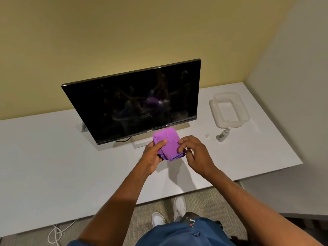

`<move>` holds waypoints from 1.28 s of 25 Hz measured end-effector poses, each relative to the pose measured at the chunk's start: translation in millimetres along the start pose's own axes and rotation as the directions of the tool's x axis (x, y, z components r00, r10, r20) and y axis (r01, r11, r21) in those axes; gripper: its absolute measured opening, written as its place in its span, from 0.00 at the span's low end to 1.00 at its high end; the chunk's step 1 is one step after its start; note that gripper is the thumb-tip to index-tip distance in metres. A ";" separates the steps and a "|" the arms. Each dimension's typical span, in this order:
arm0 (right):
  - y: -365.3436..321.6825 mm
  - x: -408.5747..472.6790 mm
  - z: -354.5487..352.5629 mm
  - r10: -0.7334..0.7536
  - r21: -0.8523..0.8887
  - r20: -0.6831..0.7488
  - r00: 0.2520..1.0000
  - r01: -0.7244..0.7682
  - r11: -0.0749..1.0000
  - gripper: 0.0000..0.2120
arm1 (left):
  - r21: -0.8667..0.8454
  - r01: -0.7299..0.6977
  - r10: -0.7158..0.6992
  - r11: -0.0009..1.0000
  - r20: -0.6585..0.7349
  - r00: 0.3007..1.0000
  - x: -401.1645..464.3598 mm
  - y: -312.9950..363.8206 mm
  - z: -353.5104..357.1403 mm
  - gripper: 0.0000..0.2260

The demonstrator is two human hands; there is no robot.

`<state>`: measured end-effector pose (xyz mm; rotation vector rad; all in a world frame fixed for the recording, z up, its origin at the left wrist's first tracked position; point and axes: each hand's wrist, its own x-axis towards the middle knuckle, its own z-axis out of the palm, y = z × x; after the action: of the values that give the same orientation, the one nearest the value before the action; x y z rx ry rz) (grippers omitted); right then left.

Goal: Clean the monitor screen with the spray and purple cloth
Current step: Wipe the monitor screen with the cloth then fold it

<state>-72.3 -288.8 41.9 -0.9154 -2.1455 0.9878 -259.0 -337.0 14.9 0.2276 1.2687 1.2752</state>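
A black monitor [131,102] stands on the white desk [71,166], its dark screen marked with smears and spray droplets near the middle. Just in front of its lower edge I hold a folded purple cloth [167,143]. My left hand [153,156] grips the cloth from the left with the thumb on top. My right hand [194,153] touches the cloth's right edge with its fingertips. A small spray bottle [223,134] stands upright on the desk to the right, and its small white cap [206,136] lies beside it.
A translucent plastic container [229,110] sits on its lid at the back right of the desk. Yellow wall rises behind the monitor and a grey wall to the right. White cables [56,233] lie on the carpet under the desk's front edge, near my shoes.
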 end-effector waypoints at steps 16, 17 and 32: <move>19.5 79.9 5.1 0.457 0.454 0.262 0.850 -0.526 0.719 0.21 | 0.257 -0.082 0.092 0.963 -0.027 0.995 9.6 37.0 12.6 0.14; 19.5 80.1 5.3 0.458 0.482 0.298 0.838 -0.546 0.685 0.21 | 0.254 -0.089 0.097 0.963 -0.018 0.995 9.1 39.4 11.4 0.15; -63.2 134.4 72.6 0.353 0.497 0.174 0.920 -0.391 0.774 0.17 | 0.415 -0.329 0.327 0.848 0.079 0.942 -14.8 138.1 -60.7 0.09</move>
<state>-225.6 -243.3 84.1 -1.0480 -1.6195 1.7242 -382.9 -327.7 101.7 0.7904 1.5409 1.2647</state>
